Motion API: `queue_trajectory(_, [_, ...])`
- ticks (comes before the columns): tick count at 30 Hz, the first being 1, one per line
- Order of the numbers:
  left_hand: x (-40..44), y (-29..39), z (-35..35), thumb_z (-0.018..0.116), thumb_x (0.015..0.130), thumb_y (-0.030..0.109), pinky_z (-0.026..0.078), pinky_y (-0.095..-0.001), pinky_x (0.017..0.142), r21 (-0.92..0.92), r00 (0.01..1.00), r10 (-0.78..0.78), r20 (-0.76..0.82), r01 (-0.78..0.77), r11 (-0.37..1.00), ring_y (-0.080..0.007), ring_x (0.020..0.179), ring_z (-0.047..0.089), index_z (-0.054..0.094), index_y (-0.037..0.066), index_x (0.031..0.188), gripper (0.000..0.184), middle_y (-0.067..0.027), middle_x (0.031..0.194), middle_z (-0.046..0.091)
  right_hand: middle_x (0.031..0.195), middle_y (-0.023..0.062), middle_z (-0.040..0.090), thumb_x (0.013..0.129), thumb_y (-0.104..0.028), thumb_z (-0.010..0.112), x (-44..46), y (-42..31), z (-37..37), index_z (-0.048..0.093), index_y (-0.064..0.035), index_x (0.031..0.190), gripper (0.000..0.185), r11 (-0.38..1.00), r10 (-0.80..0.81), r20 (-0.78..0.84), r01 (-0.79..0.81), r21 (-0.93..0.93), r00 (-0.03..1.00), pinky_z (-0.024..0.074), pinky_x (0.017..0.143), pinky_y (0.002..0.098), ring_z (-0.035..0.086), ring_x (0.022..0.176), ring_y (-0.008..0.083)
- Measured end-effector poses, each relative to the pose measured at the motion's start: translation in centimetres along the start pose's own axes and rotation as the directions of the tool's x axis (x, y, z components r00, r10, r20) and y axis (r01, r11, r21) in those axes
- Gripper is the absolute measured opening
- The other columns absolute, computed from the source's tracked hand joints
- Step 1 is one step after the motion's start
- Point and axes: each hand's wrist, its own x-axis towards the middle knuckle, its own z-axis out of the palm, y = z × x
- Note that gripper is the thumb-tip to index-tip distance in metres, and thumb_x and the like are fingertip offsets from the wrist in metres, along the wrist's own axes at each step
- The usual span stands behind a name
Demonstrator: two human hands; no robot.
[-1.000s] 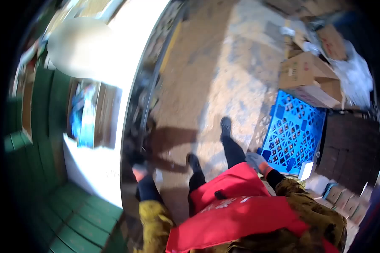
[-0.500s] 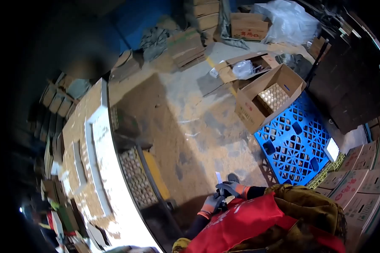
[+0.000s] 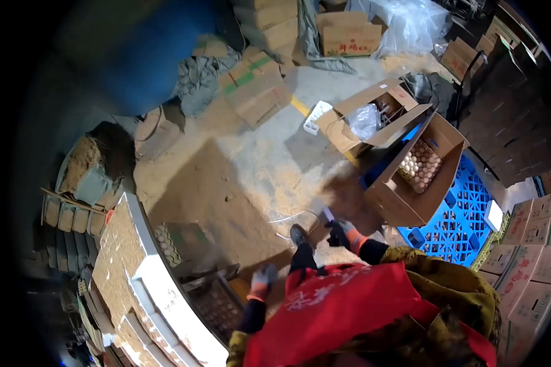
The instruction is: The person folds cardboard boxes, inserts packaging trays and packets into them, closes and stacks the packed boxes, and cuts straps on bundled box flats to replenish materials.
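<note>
My left hand, in a grey glove with an orange cuff, hangs low beside the red apron. It is blurred, near egg trays by the white-edged table, and its fingers cannot be made out. In front of the apron, my right hand is closed on a slim pale strip that sticks out past the fingers; what kind of thing it is does not show clearly. Ahead of that hand, an open cardboard box holding a tray of eggs sits tilted over the blue plastic pallet.
Another open carton with a clear plastic bag lies behind the egg box. A white tray is on the floor. Printed cartons are stacked at the right; the debris-covered table runs along the left. My shoe is on the floor.
My hands, together in front of the apron before, have come apart: the left toward the table, the right forward with the pale strip. The egg box and pallet now appear farther right in view.
</note>
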Motion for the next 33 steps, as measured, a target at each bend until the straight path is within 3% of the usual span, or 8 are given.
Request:
queue_trajectory(3, [11.3,-1.3,-10.0,0.054,0.091,0.027,0.05,-0.0403,0.078,-0.352,0.827,-0.522,0.211,0.562,0.748,-0.0366,0.086,0.062,0.064,0.005,0.103,0.027,-0.0181,0.088,0.066,0.071,0.0067,0.051,0.09,-0.025,0.054,7.3,-5.4,3.9,0.057,-0.0048,0.114,0.032,0.991,-0.055,-0.074,0.045,-0.124,0.996,0.0521,0.059,0.0352,0.057,0.064,0.021])
queue_trajectory(20, [83.6,-28.1,-21.3,0.053,0.094,0.021,0.039,-0.0315,0.1,0.027,0.971,-0.199,0.129,0.197,0.98,-0.0237,0.119,0.051,0.049,-0.001,0.127,0.04,-0.0167,0.128,0.053,0.08,0.0013,0.062,0.094,-0.032,0.049,63.2,-32.0,15.9,0.065,-0.0099,0.099,0.028,0.829,-0.408,-0.42,0.522,0.201,0.811,0.0462,0.064,0.0232,0.057,0.071,0.0111])
queue_trajectory(22, [92.7,-29.0,-21.0,0.05,0.094,0.024,0.035,-0.0344,0.103,0.029,0.984,-0.124,0.131,0.121,0.992,-0.0311,0.125,0.044,0.041,0.001,0.134,0.048,-0.02,0.136,0.045,0.057,-0.0007,0.045,0.094,-0.032,0.044,69.8,-38.7,16.8,0.062,-0.0082,0.096,0.03,0.942,-0.11,-0.302,0.196,0.271,0.947,0.0305,0.038,0.028,0.04,0.041,0.0124])
queue_trajectory(23, [97.1,-32.1,-20.0,0.049,0.094,0.03,0.032,-0.0406,0.105,0.509,0.992,0.004,0.129,-0.069,0.858,-0.0381,0.124,0.041,0.041,0.002,0.135,0.05,-0.0222,0.136,0.044,0.059,-0.0003,0.048,0.096,-0.028,0.042,73.6,-41.2,17.2,0.061,-0.0066,0.102,0.029,0.974,-0.103,-0.242,0.146,0.171,0.965,0.034,0.038,0.0282,0.042,0.042,0.0129])
queue_trajectory(26, [110.2,-36.6,-16.9,0.041,0.093,0.046,0.026,-0.0495,0.106,0.709,0.995,0.072,0.072,-0.102,0.698,-0.041,0.129,0.034,0.038,0.011,0.14,0.059,-0.0223,0.142,0.036,0.061,0.0036,0.048,0.096,-0.021,0.037,84.9,-47.0,19.1,0.058,-0.0093,0.106,0.026,0.955,-0.247,-0.279,0.183,-0.235,0.928,0.0404,0.042,0.0298,0.047,0.045,0.0141])
queue_trajectory(27, [115.3,-40.0,-16.2,0.04,0.093,0.048,0.022,-0.0496,0.108,0.875,0.903,0.221,0.368,-0.417,0.248,-0.0403,0.133,0.029,0.033,0.012,0.143,0.062,-0.02,0.145,0.032,0.059,0.0036,0.048,0.097,-0.026,0.038,88.7,-47.2,19.3,0.057,-0.0083,0.103,0.027,0.811,-0.534,-0.27,0.395,-0.432,0.801,0.0412,0.043,0.0296,0.048,0.046,0.0146])
queue_trajectory(28, [118.2,-37.1,-15.3,0.04,0.093,0.047,0.019,-0.0482,0.11,0.763,0.978,0.106,0.179,-0.206,0.613,-0.0389,0.135,0.025,0.027,0.013,0.145,0.063,-0.019,0.147,0.029,0.059,0.0039,0.049,0.096,-0.029,0.039,90.0,-49.9,19.9,0.058,-0.0081,0.102,0.029,0.924,-0.381,-0.399,0.361,-0.127,0.834,0.0412,0.043,0.0296,0.049,0.047,0.0155])
queue_trajectory(33, [130.7,-39.1,-7.9,0.041,0.093,0.049,0.02,-0.0464,0.11,0.82,0.935,0.262,0.239,-0.339,0.461,-0.0349,0.135,0.027,0.019,0.014,0.148,0.069,-0.02,0.149,0.023,0.077,0.0155,0.06,0.079,-0.015,0.056,97.8,-54.1,19.3,0.059,-0.0071,0.096,0.019,0.877,-0.379,-0.751,0.47,-0.103,0.541,0.047,0.072,0.0445,0.06,0.078,0.0339])
